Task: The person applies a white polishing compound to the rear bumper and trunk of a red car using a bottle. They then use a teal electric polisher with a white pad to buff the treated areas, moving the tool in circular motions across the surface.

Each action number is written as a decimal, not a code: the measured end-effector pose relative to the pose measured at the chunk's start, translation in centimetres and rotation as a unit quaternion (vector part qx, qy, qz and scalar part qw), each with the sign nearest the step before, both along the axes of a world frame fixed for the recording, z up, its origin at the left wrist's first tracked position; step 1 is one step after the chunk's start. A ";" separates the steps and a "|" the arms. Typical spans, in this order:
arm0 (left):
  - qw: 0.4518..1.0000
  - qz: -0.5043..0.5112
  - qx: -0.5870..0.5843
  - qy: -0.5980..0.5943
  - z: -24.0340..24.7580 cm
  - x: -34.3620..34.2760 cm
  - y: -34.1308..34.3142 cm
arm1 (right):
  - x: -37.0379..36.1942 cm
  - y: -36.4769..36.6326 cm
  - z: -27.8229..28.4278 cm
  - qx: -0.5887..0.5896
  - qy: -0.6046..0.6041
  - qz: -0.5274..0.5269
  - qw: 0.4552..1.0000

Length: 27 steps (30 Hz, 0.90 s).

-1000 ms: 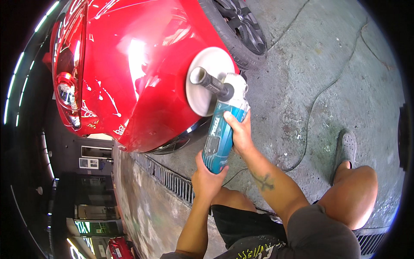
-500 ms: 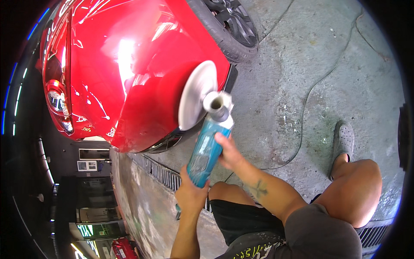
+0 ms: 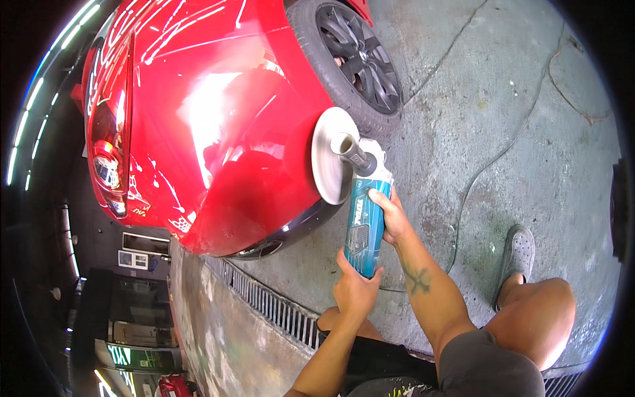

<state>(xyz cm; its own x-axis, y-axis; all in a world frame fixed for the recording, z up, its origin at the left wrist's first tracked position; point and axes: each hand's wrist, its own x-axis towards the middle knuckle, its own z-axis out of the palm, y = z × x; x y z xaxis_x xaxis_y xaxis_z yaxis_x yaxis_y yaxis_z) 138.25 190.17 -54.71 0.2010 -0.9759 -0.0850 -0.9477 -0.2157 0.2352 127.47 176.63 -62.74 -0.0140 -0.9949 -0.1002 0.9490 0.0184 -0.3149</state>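
A teal power polisher (image 3: 363, 228) with a metal head and a grey side tube is held in both my hands. My left hand (image 3: 357, 284) wraps round its rear end, nearest me. Further forward, my right hand (image 3: 391, 215) grips the body just behind the head, its thumb on top. The round white pad (image 3: 329, 155) is blurred and stands on edge against the lower corner of a red car bumper (image 3: 258, 178), close to the wheel. Whether the pad touches the paint at every point I cannot tell.
The car's black-spoked wheel (image 3: 360, 59) stands just beyond the pad. A thin cable (image 3: 489, 169) curves over the grey floor at right. A slotted drain grate (image 3: 264, 301) runs below the bumper. A grey clog (image 3: 518, 255) is on my foot at right.
Both hands have carried the polisher to the right, toward the wheel, and turned it more upright. The pad has shifted along the bumper's lower edge. My view of the car has shifted too.
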 end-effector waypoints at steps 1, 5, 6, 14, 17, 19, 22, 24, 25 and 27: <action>1.000 -0.008 -0.006 0.010 0.3 -0.3 -0.2 | -0.6 -0.1 0.6 -0.002 -0.015 -0.003 1.000; 0.998 -0.013 0.011 0.064 2.8 -3.6 -1.9 | -3.8 -2.2 3.2 -0.008 0.064 -0.035 0.997; 0.997 -0.020 0.005 0.075 3.1 -4.0 -2.2 | -4.4 -2.8 4.2 -0.009 0.086 -0.044 0.995; 0.965 -0.129 -0.137 0.184 7.1 -8.3 -8.0 | -11.0 -8.9 15.2 -0.069 0.245 -0.077 0.964; 0.948 -0.159 -0.176 0.211 9.2 -9.1 -10.9 | -12.2 -11.2 19.0 -0.081 0.251 -0.095 0.960; 0.935 -0.149 -0.155 0.283 11.9 -10.9 -12.2 | -13.7 -13.1 20.9 -0.096 0.282 -0.104 0.949; 0.931 -0.140 -0.175 0.289 13.1 -11.0 -12.6 | -13.5 -13.5 22.6 -0.093 0.321 -0.101 0.937; 0.939 -0.143 -0.181 0.254 12.2 -9.9 -12.0 | -12.7 -12.3 23.2 -0.069 0.355 -0.120 0.925; 0.942 -0.131 -0.186 0.247 11.3 -8.9 -11.3 | -11.6 -11.3 22.9 -0.080 0.364 -0.135 0.918; 0.942 -0.120 -0.204 0.236 10.0 -7.7 -9.9 | -10.2 -9.4 22.3 -0.100 0.387 -0.175 0.900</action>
<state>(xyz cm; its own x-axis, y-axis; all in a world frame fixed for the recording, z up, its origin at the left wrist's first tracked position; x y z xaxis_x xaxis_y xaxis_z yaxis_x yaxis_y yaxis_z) 130.56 180.30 -44.74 0.0040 -0.9595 0.2816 -0.7261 0.1908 0.6606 117.30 167.26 -40.47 -0.3191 -0.9126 0.2556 0.3805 -0.3704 -0.8474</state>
